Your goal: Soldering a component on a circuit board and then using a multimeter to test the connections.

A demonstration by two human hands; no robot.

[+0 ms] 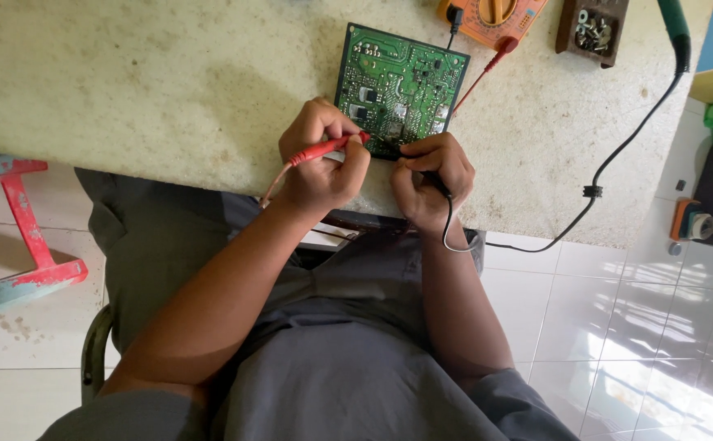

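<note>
Our left hand [321, 163]: we pinch the red probe [324, 149].
Our right hand [431, 175]: we pinch the black probe [426, 173].
Both tips: on the green board [397, 77], near the table edge [536, 238].

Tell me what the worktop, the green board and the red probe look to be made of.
The worktop looks like stone or concrete: pale, speckled, matt, stained in places. The green board looks like a glossy laminate circuit board with small metallic parts soldered on. The red probe, held in the left hand, looks like smooth moulded plastic. The right hand holds a black probe, likely plastic too.
</note>
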